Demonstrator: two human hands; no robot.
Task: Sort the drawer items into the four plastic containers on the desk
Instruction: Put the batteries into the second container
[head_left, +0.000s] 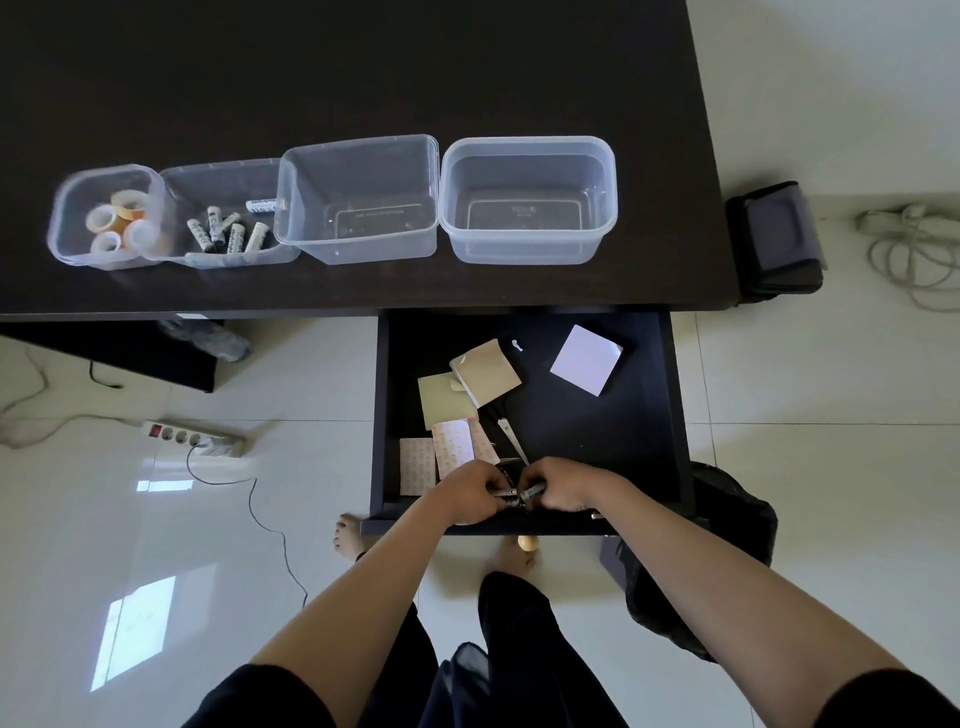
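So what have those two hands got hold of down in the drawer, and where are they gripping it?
Both hands grip dark markers at the drawer's front edge: the left hand and the right hand curl around their barrels. How many markers cannot be told.

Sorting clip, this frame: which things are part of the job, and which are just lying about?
Job: four containers, holding tape rolls, batteries, and two empty; drawer with note pads, scissors; left hand and right hand gripping dark markers.

Lying about: power strip, black bag, coiled cable.
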